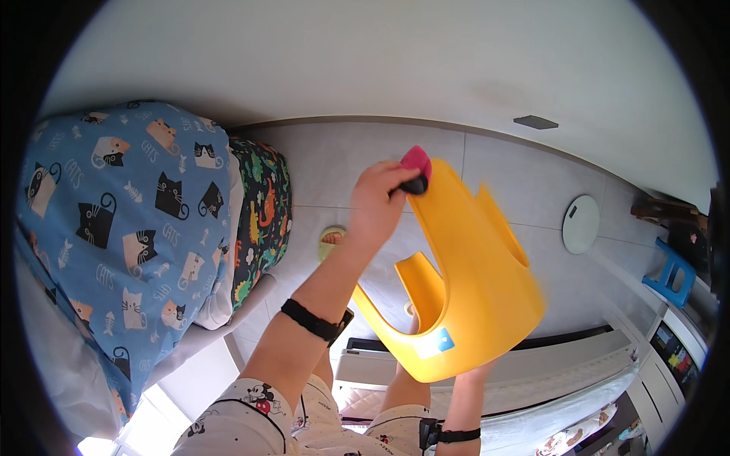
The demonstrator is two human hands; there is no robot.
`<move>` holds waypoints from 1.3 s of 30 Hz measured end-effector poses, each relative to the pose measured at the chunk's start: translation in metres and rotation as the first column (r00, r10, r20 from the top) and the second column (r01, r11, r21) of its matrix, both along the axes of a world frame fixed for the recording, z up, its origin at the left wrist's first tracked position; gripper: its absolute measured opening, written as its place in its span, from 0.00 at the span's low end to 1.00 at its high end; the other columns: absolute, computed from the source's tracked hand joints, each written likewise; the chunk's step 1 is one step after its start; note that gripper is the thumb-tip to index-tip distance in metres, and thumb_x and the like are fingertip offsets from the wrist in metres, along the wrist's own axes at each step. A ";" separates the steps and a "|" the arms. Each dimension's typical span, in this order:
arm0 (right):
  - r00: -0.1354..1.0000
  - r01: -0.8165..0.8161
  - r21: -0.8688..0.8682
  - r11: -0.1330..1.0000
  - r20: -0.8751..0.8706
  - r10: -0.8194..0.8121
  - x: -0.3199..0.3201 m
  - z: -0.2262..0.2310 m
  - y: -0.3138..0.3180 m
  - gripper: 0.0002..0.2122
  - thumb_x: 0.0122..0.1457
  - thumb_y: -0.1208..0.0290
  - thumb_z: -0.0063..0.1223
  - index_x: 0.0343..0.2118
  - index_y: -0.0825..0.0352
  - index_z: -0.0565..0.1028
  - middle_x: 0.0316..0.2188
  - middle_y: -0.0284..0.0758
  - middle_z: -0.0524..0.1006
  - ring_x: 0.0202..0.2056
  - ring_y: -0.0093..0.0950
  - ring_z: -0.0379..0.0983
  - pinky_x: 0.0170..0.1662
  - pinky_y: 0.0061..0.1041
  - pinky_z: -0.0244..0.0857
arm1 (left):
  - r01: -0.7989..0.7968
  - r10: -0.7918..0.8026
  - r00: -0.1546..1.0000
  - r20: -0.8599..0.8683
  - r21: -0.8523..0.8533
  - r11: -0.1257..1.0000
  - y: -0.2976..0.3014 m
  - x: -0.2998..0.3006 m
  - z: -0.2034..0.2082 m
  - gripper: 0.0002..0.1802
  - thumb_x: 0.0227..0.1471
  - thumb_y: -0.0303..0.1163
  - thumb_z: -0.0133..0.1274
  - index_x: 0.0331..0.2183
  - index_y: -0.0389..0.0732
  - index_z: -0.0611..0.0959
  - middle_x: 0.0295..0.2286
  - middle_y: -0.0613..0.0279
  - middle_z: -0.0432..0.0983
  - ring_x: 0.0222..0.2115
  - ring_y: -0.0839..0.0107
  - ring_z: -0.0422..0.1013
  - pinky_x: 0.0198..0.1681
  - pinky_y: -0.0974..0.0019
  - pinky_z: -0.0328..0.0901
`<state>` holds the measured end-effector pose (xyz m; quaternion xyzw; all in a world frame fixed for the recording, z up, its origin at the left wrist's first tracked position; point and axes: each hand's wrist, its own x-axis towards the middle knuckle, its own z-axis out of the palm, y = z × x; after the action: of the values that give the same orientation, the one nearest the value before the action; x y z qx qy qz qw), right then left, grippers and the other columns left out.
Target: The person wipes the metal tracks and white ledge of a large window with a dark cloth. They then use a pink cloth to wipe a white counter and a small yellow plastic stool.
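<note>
A yellow plastic stool, with curved cut-outs and a small blue-and-white sticker, is held up tilted in front of me. My left hand is closed around a small pink and black object, whose kind I cannot make out. That object lies against the stool's upper left edge. At the stool's lower right edge, my right hand grips it from behind and below, with most fingers hidden. Both wrists wear black straps.
On the left is a bed with a blue cat-print cover and a dark dinosaur-print cloth. A round white disc and a blue plastic stool are on the right. Grey floor tiles meet a pale wall.
</note>
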<state>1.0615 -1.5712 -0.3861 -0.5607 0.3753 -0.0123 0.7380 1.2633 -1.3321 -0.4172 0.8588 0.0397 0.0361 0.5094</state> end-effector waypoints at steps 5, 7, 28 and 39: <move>0.980 0.194 0.274 0.942 -0.005 -0.200 0.003 -0.009 -0.005 0.19 0.62 0.60 0.44 0.52 0.66 0.63 0.47 0.36 0.70 0.45 0.31 0.70 0.46 0.30 0.68 | -0.018 0.010 0.994 -0.111 -0.073 0.997 -0.004 -0.037 0.023 0.23 0.38 0.16 0.54 0.42 0.38 0.78 0.36 0.49 0.75 0.36 0.51 0.71 0.42 0.58 0.66; 0.993 0.120 0.148 0.982 -0.025 -0.118 0.002 -0.029 -0.013 0.20 0.62 0.57 0.42 0.51 0.66 0.64 0.48 0.36 0.70 0.46 0.30 0.69 0.48 0.28 0.67 | 0.169 -0.208 0.960 -0.186 -0.204 0.964 -0.040 -0.080 0.050 0.21 0.42 0.17 0.52 0.43 0.39 0.79 0.37 0.55 0.74 0.40 0.58 0.70 0.43 0.61 0.66; 0.954 0.298 0.454 0.840 -0.114 -0.277 0.036 -0.023 -0.027 0.29 0.59 0.46 0.38 0.56 0.64 0.63 0.55 0.39 0.66 0.53 0.41 0.64 0.54 0.44 0.60 | 0.149 -0.158 0.975 -0.156 -0.066 0.987 -0.017 -0.113 0.016 0.22 0.41 0.16 0.53 0.41 0.44 0.82 0.38 0.56 0.75 0.41 0.59 0.70 0.45 0.63 0.66; 0.975 0.220 0.580 0.784 -0.122 -0.183 0.027 -0.013 -0.013 0.27 0.61 0.49 0.38 0.56 0.64 0.63 0.54 0.38 0.67 0.53 0.38 0.64 0.54 0.42 0.60 | 0.101 -0.128 0.983 0.134 0.193 0.976 0.002 -0.044 0.011 0.26 0.39 0.13 0.47 0.42 0.43 0.82 0.43 0.54 0.73 0.42 0.58 0.70 0.45 0.62 0.66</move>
<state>1.0881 -1.5847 -0.3986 -0.2604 0.4400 0.0428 0.8584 1.2188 -1.3300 -0.4062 0.8984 -0.0508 0.0729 0.4300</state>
